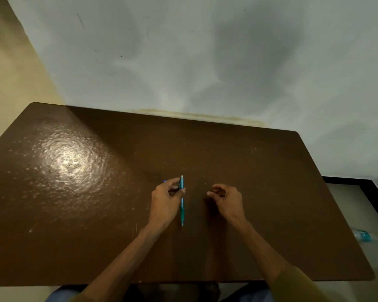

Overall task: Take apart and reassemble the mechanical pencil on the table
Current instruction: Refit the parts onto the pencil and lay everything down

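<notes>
A teal mechanical pencil [182, 209] runs lengthwise away from me over the middle of the brown table [74, 236], its tip pointing toward me. My left hand [165, 202] pinches the pencil near its upper part between thumb and fingers. A small blue bit [164, 181] shows just beyond the left fingers; what it is cannot be told. My right hand [226, 198] hovers a short way to the right of the pencil, fingers loosely curled, holding nothing that I can see.
The table's far edge meets a pale wall [205, 62]. A plastic bottle with a teal label [362, 235] lies on the floor past the table's right edge. A glare patch [70, 164] shines on the left of the tabletop.
</notes>
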